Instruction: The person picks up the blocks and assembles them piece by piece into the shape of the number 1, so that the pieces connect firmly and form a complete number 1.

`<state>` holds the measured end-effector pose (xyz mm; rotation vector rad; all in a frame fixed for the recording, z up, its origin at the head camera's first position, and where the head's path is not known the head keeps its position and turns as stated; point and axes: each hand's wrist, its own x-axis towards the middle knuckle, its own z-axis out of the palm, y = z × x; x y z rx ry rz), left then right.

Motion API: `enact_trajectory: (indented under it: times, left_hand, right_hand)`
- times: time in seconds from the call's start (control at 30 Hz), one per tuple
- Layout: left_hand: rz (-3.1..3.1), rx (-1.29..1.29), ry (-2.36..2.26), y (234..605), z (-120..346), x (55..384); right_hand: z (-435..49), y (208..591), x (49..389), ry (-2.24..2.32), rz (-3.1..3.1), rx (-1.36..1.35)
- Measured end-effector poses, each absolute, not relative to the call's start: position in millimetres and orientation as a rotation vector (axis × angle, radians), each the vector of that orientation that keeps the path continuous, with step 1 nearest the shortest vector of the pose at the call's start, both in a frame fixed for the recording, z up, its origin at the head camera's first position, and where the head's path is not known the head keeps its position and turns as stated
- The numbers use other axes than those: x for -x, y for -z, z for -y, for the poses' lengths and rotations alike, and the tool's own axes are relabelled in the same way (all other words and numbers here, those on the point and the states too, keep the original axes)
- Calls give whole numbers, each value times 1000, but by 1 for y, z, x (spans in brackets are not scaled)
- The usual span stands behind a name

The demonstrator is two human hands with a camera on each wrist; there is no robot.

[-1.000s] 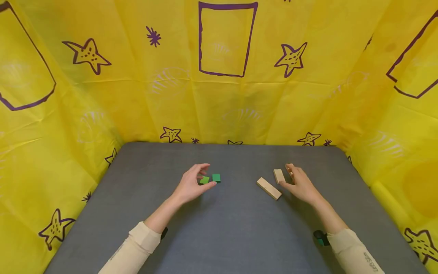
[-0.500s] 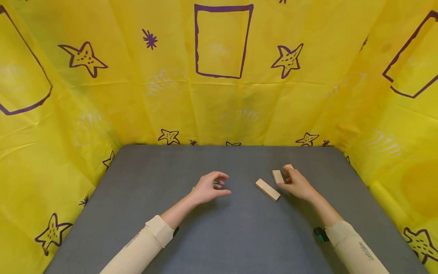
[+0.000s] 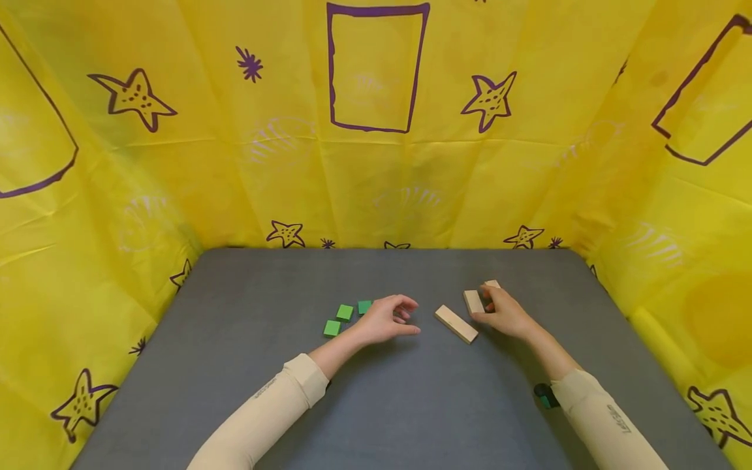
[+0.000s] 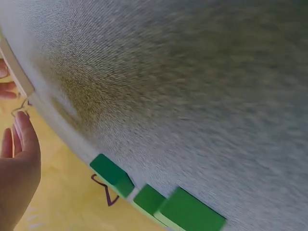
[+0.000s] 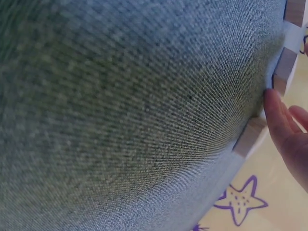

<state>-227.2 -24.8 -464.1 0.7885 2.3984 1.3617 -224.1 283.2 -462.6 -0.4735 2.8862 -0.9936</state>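
Note:
My left hand (image 3: 389, 318) is over the middle of the table, fingers loosely bent, nothing between them. Behind its wrist lie two light green cubes (image 3: 331, 328) and a darker green cube (image 3: 364, 307), which the hand partly covers. To its right is a long wooden block (image 3: 456, 324). My right hand (image 3: 506, 313) reaches over two more wooden blocks, with thumb and fingers spread apart. One wooden block (image 3: 473, 301) lies beside its thumb; another wooden block (image 3: 492, 284) is mostly hidden behind its fingers. Whether the fingertips touch either is unclear.
A dark grey table (image 3: 411, 405) holds everything. Yellow cloth (image 3: 376, 183) with purple drawings hangs around its back and sides. A dark device with a green part (image 3: 545, 395) is at the right wrist.
My left hand has moved right, away from the green cubes and toward the wooden blocks, uncovering the cubes. My right hand has stayed by the wooden blocks, nearly still.

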Motion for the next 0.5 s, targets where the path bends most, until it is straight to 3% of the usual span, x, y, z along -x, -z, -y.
enact_trajectory:
  times: [0.5]
  left_hand:
    - [-2453, -830, -1191, 472, -22, 259]
  right_hand:
    - [-285, 467, 233, 933, -2883, 441]
